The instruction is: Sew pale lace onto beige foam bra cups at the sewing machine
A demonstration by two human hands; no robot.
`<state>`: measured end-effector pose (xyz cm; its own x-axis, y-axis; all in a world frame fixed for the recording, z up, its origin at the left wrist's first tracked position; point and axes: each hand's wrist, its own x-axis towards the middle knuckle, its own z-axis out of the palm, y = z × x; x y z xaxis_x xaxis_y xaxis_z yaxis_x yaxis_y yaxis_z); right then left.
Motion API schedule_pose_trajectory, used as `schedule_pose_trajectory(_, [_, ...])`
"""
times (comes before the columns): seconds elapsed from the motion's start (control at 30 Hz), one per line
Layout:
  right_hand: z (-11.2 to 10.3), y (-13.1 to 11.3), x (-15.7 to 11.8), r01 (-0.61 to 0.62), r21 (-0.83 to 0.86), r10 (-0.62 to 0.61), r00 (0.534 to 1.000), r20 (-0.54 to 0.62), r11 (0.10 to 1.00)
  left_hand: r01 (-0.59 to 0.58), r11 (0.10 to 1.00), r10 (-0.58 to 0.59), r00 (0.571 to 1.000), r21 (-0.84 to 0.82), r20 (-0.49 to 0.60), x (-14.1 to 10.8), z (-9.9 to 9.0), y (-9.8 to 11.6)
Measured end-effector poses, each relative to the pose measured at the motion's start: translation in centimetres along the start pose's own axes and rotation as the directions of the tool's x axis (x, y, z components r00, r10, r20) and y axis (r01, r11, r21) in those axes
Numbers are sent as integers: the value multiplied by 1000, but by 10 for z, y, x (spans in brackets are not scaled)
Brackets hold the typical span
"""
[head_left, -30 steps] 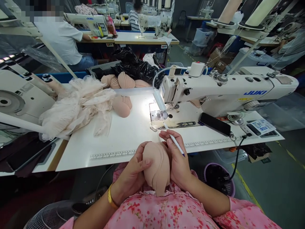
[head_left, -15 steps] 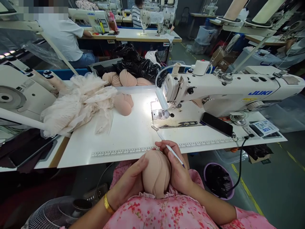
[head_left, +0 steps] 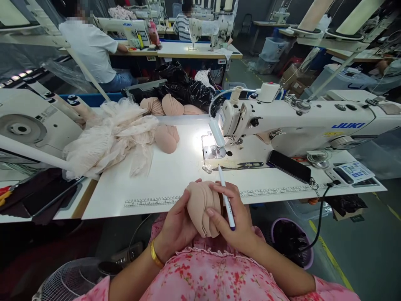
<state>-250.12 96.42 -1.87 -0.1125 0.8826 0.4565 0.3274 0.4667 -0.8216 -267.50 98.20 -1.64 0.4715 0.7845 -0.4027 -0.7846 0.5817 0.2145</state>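
Note:
A nested stack of beige bra cups [head_left: 200, 209] is held between my hands, just over my lap at the table's front edge. My left hand [head_left: 177, 228] grips the stack's left side, its thumb along the outer cup. On the other side, my right hand [head_left: 236, 221] presses its thumb against the cup edges. A white marker pen [head_left: 227, 200] with a dark blue end is tucked in that same hand, pointing up and away. More beige cups [head_left: 166, 140] lie on the table beside a heap of pale sheer fabric [head_left: 109, 138].
A white sewing machine [head_left: 291, 121] stands on the right of the white table [head_left: 169, 175]. Near it lie a phone [head_left: 290, 166] and thread snips [head_left: 250, 165]. Further cups [head_left: 173, 105] and black plastic bags [head_left: 191, 90] sit behind. A person [head_left: 90, 50] sits at another table.
The cup stack has been raised and tilted in my hands. My right thumb has moved onto the cup edges, and the pen now points more upright. The view has shifted slightly.

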Motion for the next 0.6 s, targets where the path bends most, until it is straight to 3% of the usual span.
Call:
schedule_pose_trajectory(0.1, [0,-1,3,72,-31,-70,996,48,997,-22,1000,22,1000,9,-15,2,-3,-3])
schedule_pose_trajectory(0.17, [-3,1,4,55,31,-56,998,33,998,-17,1000,18,1000,10,-15,3,-5,-2])
schedule_pose_trajectory(0.3, [-6,8,4,-139,218,151,988,-38,966,75,997,-75,997,16,34,2,-7,1])
schedule_pose_trajectory(0.37, [-4,11,1,-288,381,303,953,23,878,162,986,-164,985,41,60,0,-9,-1])
schedule_pose_trajectory(0.47, [2,12,-8,-449,642,458,873,168,622,282,955,-288,955,94,64,-5,-16,-5])
schedule_pose_trajectory(0.53, [6,12,-17,-457,746,483,851,208,484,286,951,-293,955,113,49,-10,-22,-6])
schedule_pose_trajectory(0.6, [10,10,-24,-420,792,479,858,187,444,228,967,-235,971,113,46,-14,-26,-6])
